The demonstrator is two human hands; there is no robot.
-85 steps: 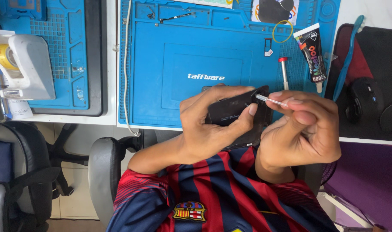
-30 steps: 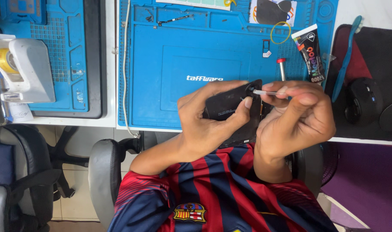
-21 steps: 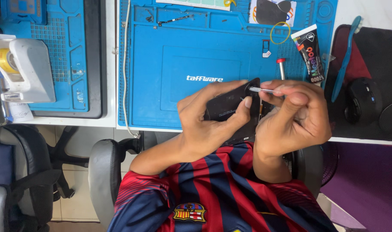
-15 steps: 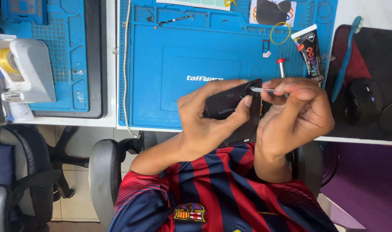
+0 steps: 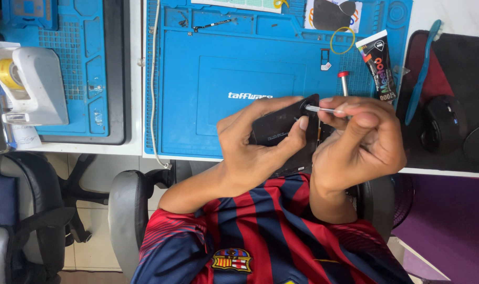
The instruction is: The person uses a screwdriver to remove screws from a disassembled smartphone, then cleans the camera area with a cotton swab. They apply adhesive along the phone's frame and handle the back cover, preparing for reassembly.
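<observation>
- Head view, item one: I log the left hand (image 5: 252, 155) closed around a flat black rectangular phone-like device (image 5: 275, 129). The thumb presses on its near face and the fingers wrap behind it. The device is held in the air over the front edge of the blue silicone work mat (image 5: 223, 73), not resting on it.
- Item two: the right hand (image 5: 361, 141) has its fingertips pressed together, pinching a thin silver metal pin-like tool (image 5: 320, 109). The tool's free end touches the device's upper corner.
- Change noted: a few seconds back the thin tool was angled away from the device, with a clear gap. Since then the right hand has closed in, and over the last second the tip has sat at that corner. Both hands have also drifted slightly up toward the mat.
- My reading: the approach is over and fine work at the corner is under way. I cannot tell whether the tip has entered any hole.
- Surroundings, on the mat: a black glue tube with coloured lettering (image 5: 378, 66), a yellow rubber band (image 5: 343, 39) and a red-capped small screwdriver (image 5: 344, 81), all untouched.
- Off the mat: a black computer mouse (image 5: 441, 131) to the right and a white tape dispenser (image 5: 29, 84) far left.
</observation>
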